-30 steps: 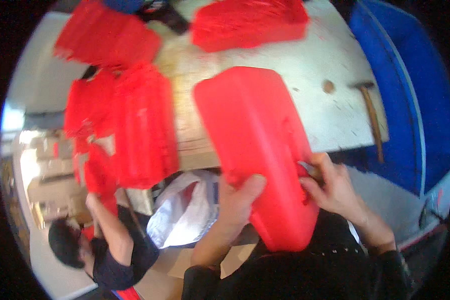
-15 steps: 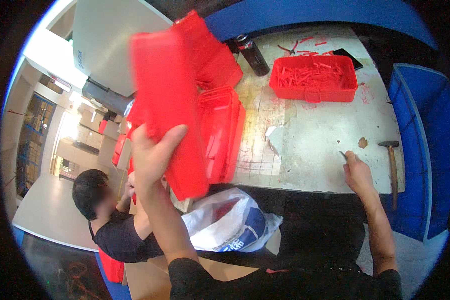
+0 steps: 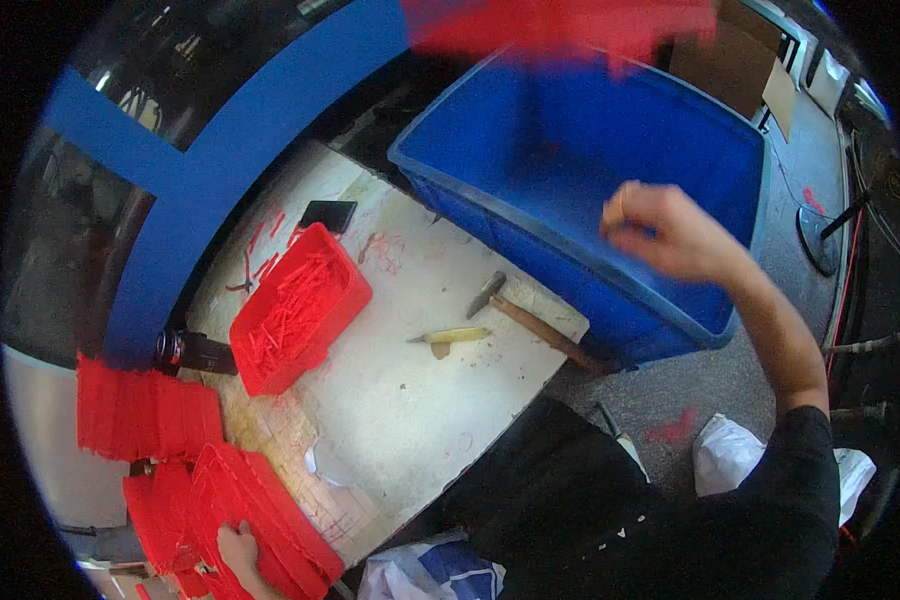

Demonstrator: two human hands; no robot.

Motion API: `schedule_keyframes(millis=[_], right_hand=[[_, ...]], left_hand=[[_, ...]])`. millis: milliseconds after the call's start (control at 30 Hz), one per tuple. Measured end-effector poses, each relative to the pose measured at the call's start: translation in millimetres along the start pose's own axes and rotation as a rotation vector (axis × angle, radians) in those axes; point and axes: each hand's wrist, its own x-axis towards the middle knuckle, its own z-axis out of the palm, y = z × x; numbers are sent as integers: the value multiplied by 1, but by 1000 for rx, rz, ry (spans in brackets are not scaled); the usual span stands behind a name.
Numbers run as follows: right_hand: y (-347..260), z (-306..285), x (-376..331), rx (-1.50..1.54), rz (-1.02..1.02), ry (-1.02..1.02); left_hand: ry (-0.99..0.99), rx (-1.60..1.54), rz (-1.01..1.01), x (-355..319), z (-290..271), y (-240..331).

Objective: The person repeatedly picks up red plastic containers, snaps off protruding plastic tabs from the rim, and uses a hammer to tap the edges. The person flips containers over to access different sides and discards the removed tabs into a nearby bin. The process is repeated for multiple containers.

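My right hand [image 3: 670, 232] is over the blue bin [image 3: 610, 270], its fingers loosely bent and apart, with nothing visible in them. At the lower left, my left hand [image 3: 238, 550] grips a red plastic box [image 3: 235, 490] in a nested stack. A yellow-handled knife [image 3: 455, 336] lies on the worktable [image 3: 420, 400], pointing left. Beside it rests a hammer [image 3: 530, 320], its wooden handle reaching past the table's edge. A blurred red shape [image 3: 560, 28] crosses the top of the view above the bin; I cannot tell exactly what it is.
A red box [image 3: 345, 290] full of thin red scraps stands on the table near a dark bottle [image 3: 195, 352] and a black flat device [image 3: 328, 215]. More stacked red boxes [image 3: 150, 408] are at the left. White bags [image 3: 727, 455] lie on the floor at right.
The view has swung right toward the blue bin. The red box has left my left hand, which is now on the stack. The knife from my right hand now lies on the table.
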Motion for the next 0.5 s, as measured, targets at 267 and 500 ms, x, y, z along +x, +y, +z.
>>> schedule_keyframes(millis=[267,500], right_hand=[[-2,47,54,-595,266,-481],[92,25,89,-372,42,-415]], left_hand=[[53,141,15,-18,-45,5],[67,-276,17,-14,-113,2]])
